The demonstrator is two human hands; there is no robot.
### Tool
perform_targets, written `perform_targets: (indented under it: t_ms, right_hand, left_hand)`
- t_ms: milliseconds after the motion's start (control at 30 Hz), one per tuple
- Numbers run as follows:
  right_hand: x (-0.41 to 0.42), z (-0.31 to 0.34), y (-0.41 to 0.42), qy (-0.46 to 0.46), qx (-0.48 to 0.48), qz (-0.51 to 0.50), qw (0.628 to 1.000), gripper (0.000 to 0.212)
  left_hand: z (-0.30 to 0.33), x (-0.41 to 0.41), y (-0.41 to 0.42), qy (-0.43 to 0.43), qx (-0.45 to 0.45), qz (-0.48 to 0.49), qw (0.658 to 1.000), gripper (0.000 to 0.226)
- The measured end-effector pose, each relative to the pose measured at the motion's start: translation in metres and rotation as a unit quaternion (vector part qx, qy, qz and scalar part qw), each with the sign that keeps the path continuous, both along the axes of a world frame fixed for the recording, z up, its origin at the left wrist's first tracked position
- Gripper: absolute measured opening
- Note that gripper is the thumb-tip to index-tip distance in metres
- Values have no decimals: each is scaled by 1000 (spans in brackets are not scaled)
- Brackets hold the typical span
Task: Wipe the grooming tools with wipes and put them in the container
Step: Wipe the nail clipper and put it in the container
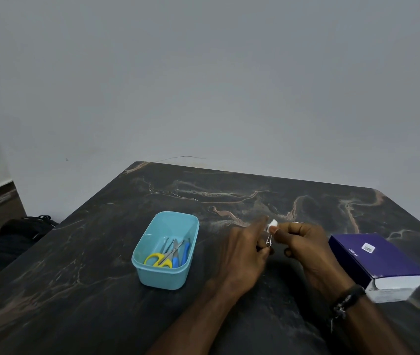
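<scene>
Table [75, 290] of dark marble bears a purple box [375, 262] at right and a blue container [150, 271] holding yellow scissors [159, 260]. Right hand [309, 252] pinches a white wipe [273, 224]; left hand [244, 254] grips small metal tweezers [269, 240], just beside the container.

The small shiny metal grooming tool [269, 240] between the two hands is too small to identify, and its lower end is hidden behind the left hand [244, 254]. The white wipe [273, 224] just above that tool is mostly covered by the right hand [306, 249], only a small wad showing. Left of the tool, in the light blue plastic container [165, 251], the thin grey metal tools [166, 244] beside the yellow-handled scissors [161, 258] blur together. Right of the tool, the label on the dark blue box [373, 260] is unreadable. Both forearms are cut off by the bottom edge.
</scene>
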State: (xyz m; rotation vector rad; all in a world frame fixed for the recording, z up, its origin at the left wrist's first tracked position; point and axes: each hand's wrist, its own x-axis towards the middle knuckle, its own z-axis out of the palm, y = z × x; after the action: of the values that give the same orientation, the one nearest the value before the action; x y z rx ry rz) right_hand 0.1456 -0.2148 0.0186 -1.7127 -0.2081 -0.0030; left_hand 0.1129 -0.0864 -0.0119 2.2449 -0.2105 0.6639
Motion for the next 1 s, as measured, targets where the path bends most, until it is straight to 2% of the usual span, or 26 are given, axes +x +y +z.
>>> perform_targets:
  t_ms: [133, 333, 467, 567, 733, 800, 867, 1000]
  right_hand:
    - [1, -1, -1, -7, 1, -21, 1000, 15]
    - [-2, -1, 3, 29, -38, 54, 997, 17]
    - [0, 1, 0, 10, 3, -8, 1000, 16]
    - [3, 1, -4, 29, 28, -29, 999, 16]
    - [-1, 1, 0, 72, 6, 22, 997, 19]
    - [-2, 1, 0, 77, 6, 34, 996, 21]
    - [0, 1, -1, 73, 29, 24, 997, 20]
    - [5, 2, -7, 81, 104, -24, 991, 14]
  left_hand:
    - [1, -2, -3, -14, 19, 3, 1000, 66]
    - [0, 1, 2, -18, 15, 38, 999, 74]
    - [0, -1, -1, -13, 18, 6, 1000, 78]
    - [1, -2, -4, -20, 12, -11, 1000, 76]
    - [-2, 2, 2, -34, -10, 8, 999, 72]
    - [-3, 5, 4, -37, -52, 9, 998, 68]
    - [-1, 6, 2, -8, -140, -10, 990, 61]
    - [8, 0, -2, 115, -301, -109, 940, 50]
